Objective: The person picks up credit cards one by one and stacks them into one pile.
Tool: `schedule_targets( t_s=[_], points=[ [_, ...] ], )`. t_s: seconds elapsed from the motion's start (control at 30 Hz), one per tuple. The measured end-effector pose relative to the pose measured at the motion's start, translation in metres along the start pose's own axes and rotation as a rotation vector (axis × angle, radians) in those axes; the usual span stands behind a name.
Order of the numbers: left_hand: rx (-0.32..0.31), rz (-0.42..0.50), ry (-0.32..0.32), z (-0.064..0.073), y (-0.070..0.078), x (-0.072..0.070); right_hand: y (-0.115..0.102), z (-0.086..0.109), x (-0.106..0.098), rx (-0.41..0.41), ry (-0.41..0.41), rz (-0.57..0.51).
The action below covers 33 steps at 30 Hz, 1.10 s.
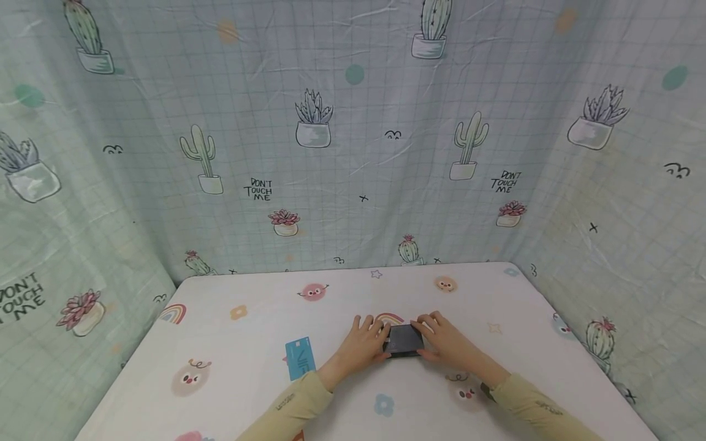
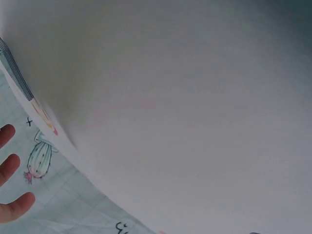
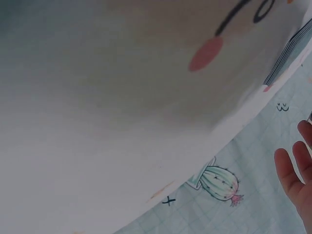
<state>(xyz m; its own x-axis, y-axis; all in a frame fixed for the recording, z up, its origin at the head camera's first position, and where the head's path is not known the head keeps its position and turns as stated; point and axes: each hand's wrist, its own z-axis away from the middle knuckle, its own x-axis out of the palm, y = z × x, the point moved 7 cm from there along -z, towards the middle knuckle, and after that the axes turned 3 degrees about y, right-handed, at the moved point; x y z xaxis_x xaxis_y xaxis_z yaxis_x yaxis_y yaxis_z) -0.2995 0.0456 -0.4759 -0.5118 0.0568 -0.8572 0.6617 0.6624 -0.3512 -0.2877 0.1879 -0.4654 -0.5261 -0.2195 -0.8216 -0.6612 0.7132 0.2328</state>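
On the white table lies a small dark grey, flat rectangular case (image 1: 404, 340); its exact kind is not clear. Fine parallel ridges run along the edge of the case (image 2: 17, 73) in the left wrist view. My left hand (image 1: 361, 344) holds the case's left end between thumb and forefinger, the other fingers spread beyond it. At the opposite end, my right hand (image 1: 445, 343) grips it in the same way. A blue card (image 1: 300, 358) with pale lettering lies to the left, close to my left wrist.
A dark item (image 1: 487, 391) shows partly from under the right sleeve. Beside the left sleeve a bit of orange (image 1: 298, 436) peeks out. The patterned white table (image 1: 259, 355) is enclosed by cactus-print cloth (image 1: 353, 171) at the back and both sides.
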Motion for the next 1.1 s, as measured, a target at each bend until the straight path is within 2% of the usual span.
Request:
schedule_targets(
  t_s=[0.33,0.6,1.1],
  points=[
    [0.019,-0.050,-0.021,-0.003,0.000,0.004,0.001,0.004,0.006,0.020,-0.043,-0.021],
    [0.042,-0.038,-0.032,-0.006,0.002,0.006,0.005,0.007,0.014,0.072,-0.150,-0.044],
    [0.062,-0.053,-0.067,-0.006,0.005,0.007,0.006,0.006,0.022,0.084,-0.260,-0.063]
  ],
)
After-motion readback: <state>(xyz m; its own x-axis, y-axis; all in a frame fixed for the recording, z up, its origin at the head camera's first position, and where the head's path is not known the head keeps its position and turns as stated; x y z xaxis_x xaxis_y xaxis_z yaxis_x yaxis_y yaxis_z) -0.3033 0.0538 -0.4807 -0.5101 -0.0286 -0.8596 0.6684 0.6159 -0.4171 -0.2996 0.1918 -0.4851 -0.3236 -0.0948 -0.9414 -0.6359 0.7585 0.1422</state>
